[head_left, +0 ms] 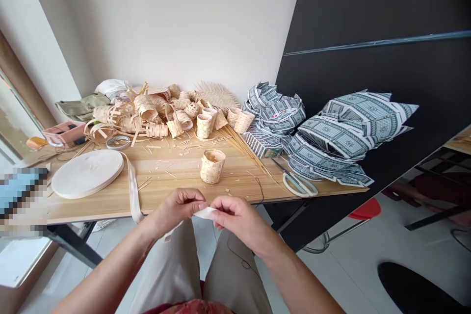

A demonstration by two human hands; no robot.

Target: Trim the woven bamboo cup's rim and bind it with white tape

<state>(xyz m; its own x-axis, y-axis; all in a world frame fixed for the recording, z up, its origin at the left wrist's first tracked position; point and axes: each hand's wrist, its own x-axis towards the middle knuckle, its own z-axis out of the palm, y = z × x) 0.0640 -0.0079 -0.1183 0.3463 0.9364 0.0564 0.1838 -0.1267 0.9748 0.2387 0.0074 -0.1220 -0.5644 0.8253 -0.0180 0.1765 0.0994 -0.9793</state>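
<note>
My left hand [181, 210] and my right hand [237, 217] meet over my lap at the table's front edge. Both pinch a short piece of white fabric tape [204, 213] between fingers and thumb. The tape runs under my left wrist, and a strip [133, 186] hangs over the edge from a large flat roll of white tape [86, 175] on the left. Just beyond my hands a small woven basket [212, 169] stands upright on the table. A dark thread [241, 256] trails across my trousers; whether a needle is held cannot be made out.
Several woven baskets [147, 108] are heaped at the back, beside long thin strips [253, 154]. White-handled scissors [300, 185] lie at the front right, near folded patterned-paper pieces [342, 130]. A tape ring [117, 143] and a pink box [65, 133] stand left. A red stool [364, 209] is below right.
</note>
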